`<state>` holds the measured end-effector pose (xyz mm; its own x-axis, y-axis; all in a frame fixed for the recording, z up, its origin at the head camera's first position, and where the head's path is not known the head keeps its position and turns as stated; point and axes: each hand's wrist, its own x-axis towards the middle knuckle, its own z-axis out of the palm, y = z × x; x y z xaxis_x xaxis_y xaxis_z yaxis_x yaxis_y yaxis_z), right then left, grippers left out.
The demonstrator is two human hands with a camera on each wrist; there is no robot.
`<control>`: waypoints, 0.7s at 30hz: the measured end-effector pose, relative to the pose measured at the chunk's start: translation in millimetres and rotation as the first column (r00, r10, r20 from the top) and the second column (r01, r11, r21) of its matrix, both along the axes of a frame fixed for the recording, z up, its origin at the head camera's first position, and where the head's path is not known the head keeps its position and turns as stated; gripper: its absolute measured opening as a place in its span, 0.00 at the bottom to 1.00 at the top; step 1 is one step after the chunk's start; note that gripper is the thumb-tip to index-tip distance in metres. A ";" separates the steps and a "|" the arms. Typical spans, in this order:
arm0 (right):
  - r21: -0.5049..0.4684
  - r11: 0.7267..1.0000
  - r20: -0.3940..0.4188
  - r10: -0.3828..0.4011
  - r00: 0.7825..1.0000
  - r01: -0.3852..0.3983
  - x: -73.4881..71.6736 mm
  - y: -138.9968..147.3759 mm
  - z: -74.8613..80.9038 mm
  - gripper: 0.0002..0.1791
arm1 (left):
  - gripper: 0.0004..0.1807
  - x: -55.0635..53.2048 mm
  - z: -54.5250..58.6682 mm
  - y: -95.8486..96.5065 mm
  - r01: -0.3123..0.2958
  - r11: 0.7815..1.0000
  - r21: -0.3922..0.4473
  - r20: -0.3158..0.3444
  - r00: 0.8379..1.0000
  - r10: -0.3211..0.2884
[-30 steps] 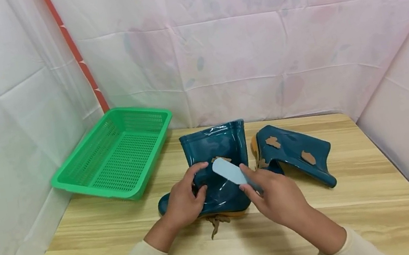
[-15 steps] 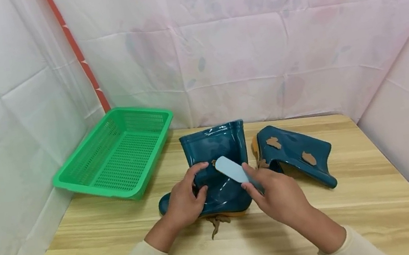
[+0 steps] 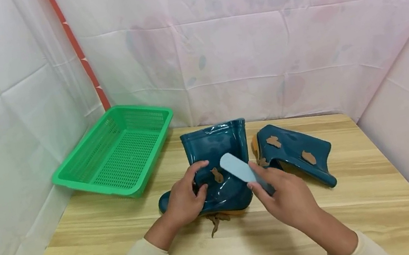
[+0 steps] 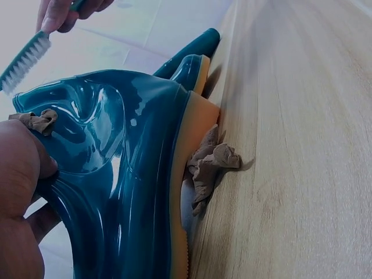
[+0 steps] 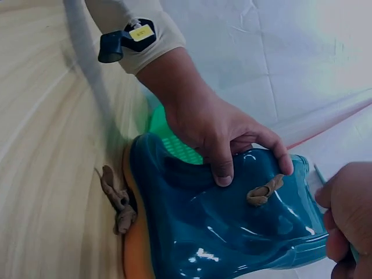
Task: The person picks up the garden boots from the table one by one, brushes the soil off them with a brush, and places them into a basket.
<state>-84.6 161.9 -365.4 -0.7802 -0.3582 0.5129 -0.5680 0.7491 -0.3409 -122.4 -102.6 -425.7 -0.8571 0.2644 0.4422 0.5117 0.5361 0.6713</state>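
A dark teal rubber boot point(image 3: 215, 143) lies on its side on the table, its toe to the left. My left hand point(image 3: 184, 197) grips it at the ankle, thumb on the near side and fingers reaching round. On the shaft, close to those fingertips, sits a crumpled brown clay-like clump point(image 3: 217, 175). My right hand point(image 3: 284, 195) holds a light blue brush point(image 3: 238, 168) by its handle, to the right of the clump. White bristles point(image 4: 26, 65) show in the left wrist view, apart from the boot there.
Another teal boot point(image 3: 294, 148) with several brown patches lies at the right. More brown scraps point(image 3: 217, 222) lie against the near boot's orange sole. A green basket point(image 3: 119, 154) stands at the back left, with white cloth walls point(image 3: 232, 49) behind the table.
The brush has drawn back to the right, off the boot's shaft. The brown patch it covered is now a rolled clump, lower on the shaft. My left hand has stayed put.
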 end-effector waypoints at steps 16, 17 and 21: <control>0.146 0.989 0.141 -0.039 0.989 0.019 6.6 1.2 -5.7 0.28 | 0.36 0.3 1.2 -2.0 0.011 1.000 -0.011 -0.014 1.000 -0.011; 0.141 0.990 0.138 -0.039 0.990 0.019 7.2 2.4 -6.0 0.27 | 0.36 0.4 1.3 -2.0 0.010 1.000 -0.012 -0.014 1.000 -0.011; 0.085 0.996 0.098 -0.022 0.995 0.014 6.7 4.8 -6.6 0.27 | 0.36 0.4 1.7 -1.8 0.008 1.000 -0.013 -0.021 1.000 -0.008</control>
